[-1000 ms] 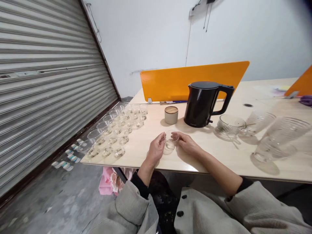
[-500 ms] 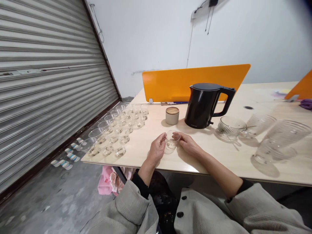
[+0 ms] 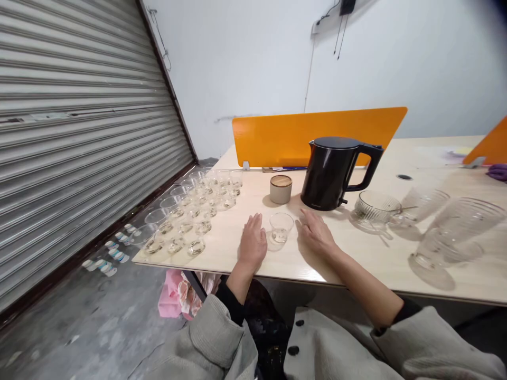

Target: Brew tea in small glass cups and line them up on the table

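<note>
A small clear cup [image 3: 281, 229] stands upright on the pale wooden table [image 3: 233, 227], between my two hands and apart from both. To its left, my left hand [image 3: 252, 244] rests flat on the tabletop with fingers stretched out. My right hand [image 3: 316, 232] lies to the cup's right, also flat and holding nothing. Just behind the cup is a beige canister with a wooden lid [image 3: 280, 191]. A black electric kettle [image 3: 330, 173] stands beyond my right hand, its handle pointing right.
Rows of similar clear cups [image 3: 195, 245] fill the table's left end. At right are a ribbed glass cup [image 3: 376, 206] on a saucer and stacks of clear cups [image 3: 461, 221] lying tilted. An orange divider [image 3: 285, 140] crosses behind the kettle. Small white bottles [image 3: 105, 266] stand on the floor.
Both hands have let go of the clear cup and moved apart to either side, settling flat on the table. The cup stays where it was.
</note>
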A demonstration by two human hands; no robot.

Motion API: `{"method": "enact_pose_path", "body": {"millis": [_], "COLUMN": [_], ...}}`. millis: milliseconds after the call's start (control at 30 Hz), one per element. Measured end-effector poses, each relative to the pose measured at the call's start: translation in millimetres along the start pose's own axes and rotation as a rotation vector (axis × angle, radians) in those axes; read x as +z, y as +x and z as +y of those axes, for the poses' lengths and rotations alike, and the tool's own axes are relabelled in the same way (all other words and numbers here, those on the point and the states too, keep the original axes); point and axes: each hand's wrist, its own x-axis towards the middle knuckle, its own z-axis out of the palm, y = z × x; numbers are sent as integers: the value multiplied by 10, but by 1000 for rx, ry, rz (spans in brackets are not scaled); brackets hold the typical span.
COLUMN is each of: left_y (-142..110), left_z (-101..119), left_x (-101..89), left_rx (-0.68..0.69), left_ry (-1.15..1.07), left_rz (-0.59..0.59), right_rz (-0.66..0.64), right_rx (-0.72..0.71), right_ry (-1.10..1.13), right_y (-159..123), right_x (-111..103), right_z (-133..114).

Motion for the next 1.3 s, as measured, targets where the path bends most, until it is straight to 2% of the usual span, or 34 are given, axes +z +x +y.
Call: {"method": "enact_pose_path", "body": {"millis": [133, 233, 367, 533, 733, 1300], "left_y": [-24, -31, -32, -31, -37, -32], "left_z": [87, 94, 28, -39, -62, 22], "left_x": [-68, -60, -25, -14, 26, -43], "left_rx": [-51, -32, 17, 66, 83, 73], "left_ry": [277, 385, 462, 457, 423, 438], "left_rz": [-134, -240, -302, -326, -275, -324], "right_rz": [-140, -264, -327, -350, -353, -356], "right_rx": [-19, -19, -18, -10, 3, 27], "right_ry": [-338, -427, -479, -467, -451, -472], "right_y": [-82, -126, -142, -142, -164, -236], "right_x": [-22, 11, 33, 31, 28, 23], "right_z": [14, -30, -75, -82, -94, -149]}}
